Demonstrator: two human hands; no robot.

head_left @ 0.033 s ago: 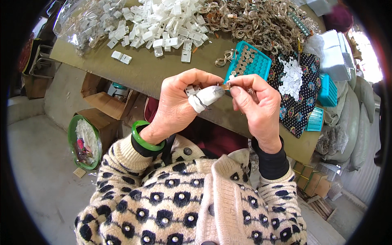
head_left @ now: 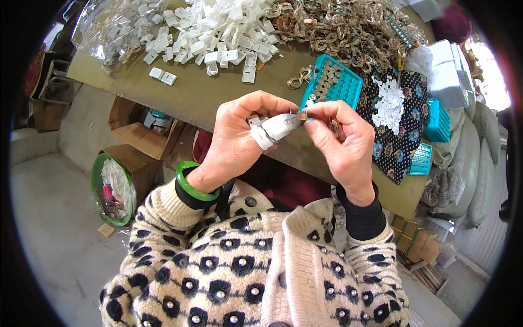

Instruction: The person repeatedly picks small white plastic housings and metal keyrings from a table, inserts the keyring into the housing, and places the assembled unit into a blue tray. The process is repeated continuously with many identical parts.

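Note:
My left hand (head_left: 239, 128) is closed, its thumb wrapped in a white covering tied with dark thread. Part of a small white plastic case (head_left: 255, 119) shows between its fingers. At the meeting fingertips is a tiny copper-coloured piece (head_left: 302, 116), too small to name. My right hand (head_left: 347, 144) pinches at that piece, and a bundle of thin clear wire (head_left: 334, 128) shows within its curled fingers. Just beyond the hands stands a teal tray (head_left: 351, 87) with round button cells (head_left: 328, 76) in its left part.
White plastic cases (head_left: 218, 32) are heaped at the table's back, beside a pile of coiled wire bundles (head_left: 338, 27). White slips (head_left: 388, 103) lie on patterned cloth (head_left: 417, 109) at right. A green basin (head_left: 97, 191) stands on the floor at left.
The copper-coloured piece shows a little more between the fingertips, and my right fingers have shifted slightly. Everything else stays in place.

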